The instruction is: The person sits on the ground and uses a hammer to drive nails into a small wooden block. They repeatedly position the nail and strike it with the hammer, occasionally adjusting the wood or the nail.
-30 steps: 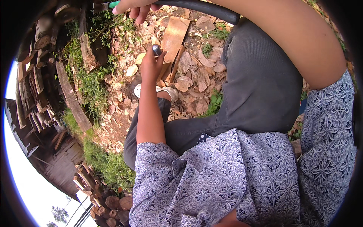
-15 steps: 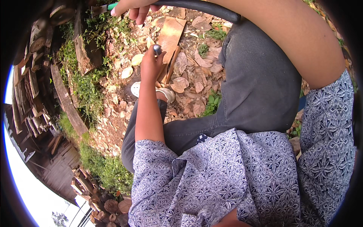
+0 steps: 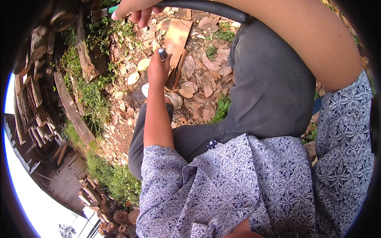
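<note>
My left hand [image 3: 158,71] is closed around a small dark cylinder with a rounded silvery grey end [image 3: 162,52]. The rest of the cylinder is hidden in the fingers. At the top edge my right hand [image 3: 137,8], partly cut off, has a fingertip pressed on a thin green-handled tool that looks like a paintbrush [image 3: 112,9]. Its flat end points left. A thick black curved bar [image 3: 210,5] runs from beside my right hand to my raised right knee. Beyond my left hand a tan board [image 3: 177,36] lies on the leaves.
Dry leaves [image 3: 208,81] cover the ground, with a narrow strip of wood [image 3: 179,69] by the board. My light shoe [image 3: 174,100] is just below my left hand. Stacked firewood [image 3: 37,79], a long plank [image 3: 71,107] and green plants [image 3: 93,95] lie to the left.
The view has shifted slightly. The silvery end of the cylinder tilts a little more to the left, and more of the green tool's flat end shows. Both hands keep their hold.
</note>
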Motion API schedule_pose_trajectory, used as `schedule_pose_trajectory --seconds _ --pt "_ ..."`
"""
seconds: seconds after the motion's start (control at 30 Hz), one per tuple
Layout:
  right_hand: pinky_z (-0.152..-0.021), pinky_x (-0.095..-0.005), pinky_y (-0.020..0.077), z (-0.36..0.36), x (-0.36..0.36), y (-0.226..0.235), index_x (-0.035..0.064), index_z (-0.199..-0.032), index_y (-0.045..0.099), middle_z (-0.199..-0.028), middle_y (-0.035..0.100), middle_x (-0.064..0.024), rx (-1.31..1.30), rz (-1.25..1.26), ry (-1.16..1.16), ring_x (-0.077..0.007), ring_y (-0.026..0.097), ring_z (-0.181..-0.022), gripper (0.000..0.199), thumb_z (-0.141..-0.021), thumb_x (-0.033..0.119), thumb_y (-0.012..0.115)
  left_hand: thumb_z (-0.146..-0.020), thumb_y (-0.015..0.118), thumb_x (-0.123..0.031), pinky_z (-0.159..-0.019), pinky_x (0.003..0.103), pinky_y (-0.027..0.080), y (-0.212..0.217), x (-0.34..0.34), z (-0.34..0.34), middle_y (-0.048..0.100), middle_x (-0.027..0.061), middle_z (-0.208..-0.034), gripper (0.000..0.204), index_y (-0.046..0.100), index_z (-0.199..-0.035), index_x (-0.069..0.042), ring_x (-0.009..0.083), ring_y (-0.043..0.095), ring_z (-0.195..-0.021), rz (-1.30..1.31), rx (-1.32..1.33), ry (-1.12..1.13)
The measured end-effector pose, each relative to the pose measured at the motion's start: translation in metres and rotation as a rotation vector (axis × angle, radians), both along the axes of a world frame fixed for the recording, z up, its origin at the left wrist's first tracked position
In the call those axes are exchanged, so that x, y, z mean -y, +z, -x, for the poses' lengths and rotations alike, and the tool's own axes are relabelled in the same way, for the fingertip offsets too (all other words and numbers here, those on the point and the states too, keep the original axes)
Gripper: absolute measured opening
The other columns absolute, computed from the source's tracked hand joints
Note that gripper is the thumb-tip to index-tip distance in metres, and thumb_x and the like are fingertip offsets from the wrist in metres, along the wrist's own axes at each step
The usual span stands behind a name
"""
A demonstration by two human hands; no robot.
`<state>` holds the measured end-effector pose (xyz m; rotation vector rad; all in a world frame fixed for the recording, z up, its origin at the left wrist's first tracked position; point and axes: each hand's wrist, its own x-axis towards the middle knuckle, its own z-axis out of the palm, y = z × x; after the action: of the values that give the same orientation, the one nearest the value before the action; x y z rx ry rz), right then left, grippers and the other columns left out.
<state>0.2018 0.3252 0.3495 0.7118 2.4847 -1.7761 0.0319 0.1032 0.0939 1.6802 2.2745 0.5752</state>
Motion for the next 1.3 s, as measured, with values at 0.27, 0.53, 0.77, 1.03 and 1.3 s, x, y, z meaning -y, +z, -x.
schedule_pose_trajectory --seconds 0.27,0.53,0.77,1.03,1.3 --pt "-0.061 -0.0310 0.0499 -0.008 0.006 0.002 -0.0113 -0.107 0.068 -0.105 0.074 -0.0200 -0.010 0.009 -0.001 -0.0203 0.070 -0.082 0.043 -0.098 0.028 0.053 -0.092 0.072 -0.018 -0.064 0.043 0.051 -0.009 0.007 0.005 0.069 0.0182 -0.086 0.026 0.057 -0.107 -0.003 0.0376 0.067 -0.074 -0.101 -0.151 -0.072" --pt "-0.059 -0.0300 0.0489 -0.013 0.011 0.004 -0.0115 -0.108 0.067 -0.105 0.074 -0.0202 0.011 0.011 -0.013 -0.0195 0.070 -0.082 0.043 -0.098 0.028 0.053 -0.083 0.064 -0.020 -0.066 0.053 0.051 -0.001 0.017 -0.023 0.066 0.0240 -0.078 0.025 0.052 -0.098 -0.004 0.0450 0.065 -0.074 0.135 -0.091 0.129" --pt "-0.057 -0.0282 0.0471 -0.014 0.025 0.013 -0.0120 -0.108 0.067 -0.106 0.074 -0.0208 0.017 -0.046 -0.007 -0.0179 0.069 -0.082 0.044 -0.097 0.029 0.053 -0.072 0.085 -0.050 -0.078 0.044 0.059 -0.029 0.051 -0.028 0.065 0.0189 -0.119 0.074 0.053 -0.123 -0.008 0.0335 0.070 -0.101 0.703 -0.345 0.107" --pt "-0.057 -0.0257 0.0471 -0.006 0.030 0.003 -0.0038 -0.108 0.060 -0.104 0.069 -0.0143 0.002 -0.104 -0.060 -0.0153 0.070 -0.087 0.033 -0.100 0.028 0.053 -0.077 0.076 -0.023 -0.077 0.044 0.059 -0.076 0.086 -0.012 0.073 0.0130 -0.102 0.039 0.062 -0.112 -0.011 0.0326 0.072 -0.095 0.756 -0.298 0.152" --pt "-0.064 -0.0254 0.0470 0.012 0.027 -0.022 0.0004 -0.105 0.061 -0.097 0.069 -0.0080 -0.036 -0.066 0.017 -0.0133 0.069 -0.086 0.030 -0.101 0.030 0.054 -0.079 0.069 -0.018 -0.078 0.046 0.058 -0.030 0.095 0.019 0.073 0.0167 -0.102 0.036 0.061 -0.113 -0.010 0.0345 0.072 -0.094 0.650 -0.201 0.473"
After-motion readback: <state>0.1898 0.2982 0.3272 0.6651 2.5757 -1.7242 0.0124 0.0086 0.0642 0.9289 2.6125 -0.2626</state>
